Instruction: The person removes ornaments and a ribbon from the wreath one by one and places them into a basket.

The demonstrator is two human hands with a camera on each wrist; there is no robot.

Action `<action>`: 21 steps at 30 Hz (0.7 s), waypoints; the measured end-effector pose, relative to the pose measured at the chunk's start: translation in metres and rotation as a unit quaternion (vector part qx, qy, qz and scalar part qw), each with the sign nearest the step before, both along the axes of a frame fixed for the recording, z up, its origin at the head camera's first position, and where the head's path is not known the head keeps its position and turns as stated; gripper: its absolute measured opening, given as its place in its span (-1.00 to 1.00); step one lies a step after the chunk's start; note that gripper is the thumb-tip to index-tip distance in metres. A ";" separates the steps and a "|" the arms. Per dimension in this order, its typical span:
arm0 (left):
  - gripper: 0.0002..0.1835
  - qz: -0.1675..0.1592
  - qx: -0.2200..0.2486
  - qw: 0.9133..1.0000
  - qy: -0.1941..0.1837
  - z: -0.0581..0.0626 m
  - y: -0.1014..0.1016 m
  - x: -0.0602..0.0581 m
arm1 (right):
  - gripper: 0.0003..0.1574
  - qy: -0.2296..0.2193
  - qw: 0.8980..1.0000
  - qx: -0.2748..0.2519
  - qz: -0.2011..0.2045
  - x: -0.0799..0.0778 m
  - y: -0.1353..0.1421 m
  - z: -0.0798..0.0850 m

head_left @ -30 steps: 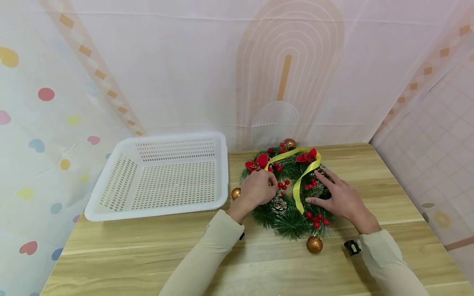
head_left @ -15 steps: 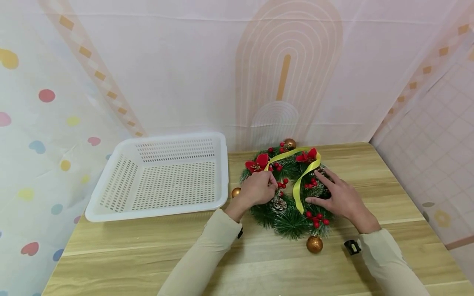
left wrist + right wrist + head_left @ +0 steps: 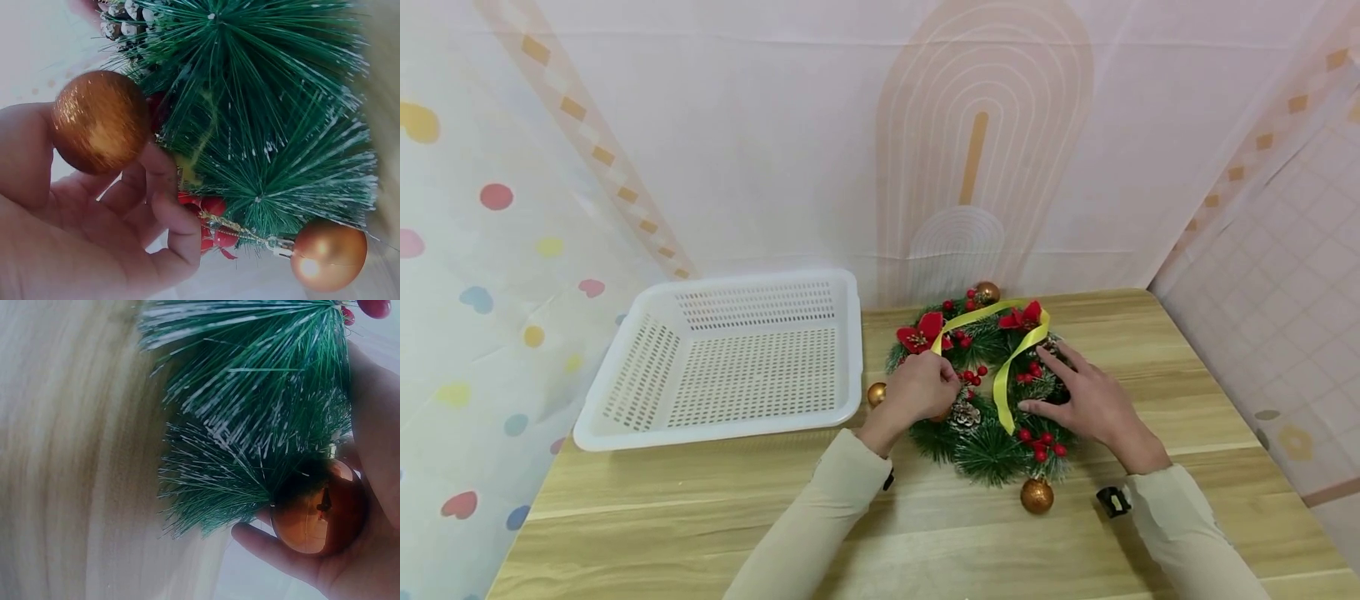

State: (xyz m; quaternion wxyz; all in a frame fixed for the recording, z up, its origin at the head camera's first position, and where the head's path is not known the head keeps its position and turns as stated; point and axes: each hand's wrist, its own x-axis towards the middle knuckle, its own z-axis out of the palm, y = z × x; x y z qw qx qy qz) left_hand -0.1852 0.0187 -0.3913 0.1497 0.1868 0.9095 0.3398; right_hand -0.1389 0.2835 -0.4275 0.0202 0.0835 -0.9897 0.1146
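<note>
A green wreath (image 3: 992,450) with red flowers, berries and pinecones lies on the wooden table. A yellow ribbon (image 3: 1004,392) drapes across it, one end running down to my left hand (image 3: 917,387). That hand is over the wreath's left side, fingers curled, with a glittery copper bauble (image 3: 100,122) at its thumb and fingertips. The tips themselves are hidden behind the bauble. My right hand (image 3: 1093,404) rests on the wreath's right side, thumb and fingers spread. Beneath its palm sits a shiny copper bauble (image 3: 319,506), seen in the right wrist view.
Left of the wreath stands a white perforated plastic basket (image 3: 850,358). More baubles lie around the wreath: a matte gold bauble (image 3: 876,393) at the left, a glittery bauble (image 3: 1037,496) in front, and a copper bauble (image 3: 987,292) at the back. Printed cloth walls surround the table (image 3: 700,517).
My left hand has shifted slightly, and some copper colour now shows beneath it. Its fingers have turned down a little. The right hand, wreath and basket stay put.
</note>
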 end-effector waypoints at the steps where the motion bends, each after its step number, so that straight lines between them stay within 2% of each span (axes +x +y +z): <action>1: -0.52 0.005 0.000 1.000 0.007 0.000 0.001 0.000 | 0.14 0.001 1.000 0.001 0.000 0.000 0.000 0.000; 4: -0.46 0.011 0.002 1.000 -0.001 0.000 0.002 -0.002 | 0.14 -0.001 1.000 0.002 -0.002 0.000 0.000 -0.001; 9: -0.43 -0.001 0.028 0.997 -0.076 0.003 -0.001 -0.009 | 0.14 -0.002 1.000 0.002 -0.004 0.000 0.000 -0.001; 14: -0.46 -0.003 0.056 0.991 -0.122 0.003 -0.005 -0.015 | 0.13 0.003 1.000 -0.002 -0.003 0.000 -0.001 -0.001; 18: -0.45 0.001 0.060 0.989 -0.137 0.003 -0.007 -0.018 | 0.14 0.001 1.000 -0.006 -0.003 0.001 0.000 -0.001; 21: -0.50 0.005 0.053 0.991 -0.123 0.003 -0.007 -0.019 | 0.14 -0.004 1.000 -0.004 -0.004 0.001 0.000 -0.001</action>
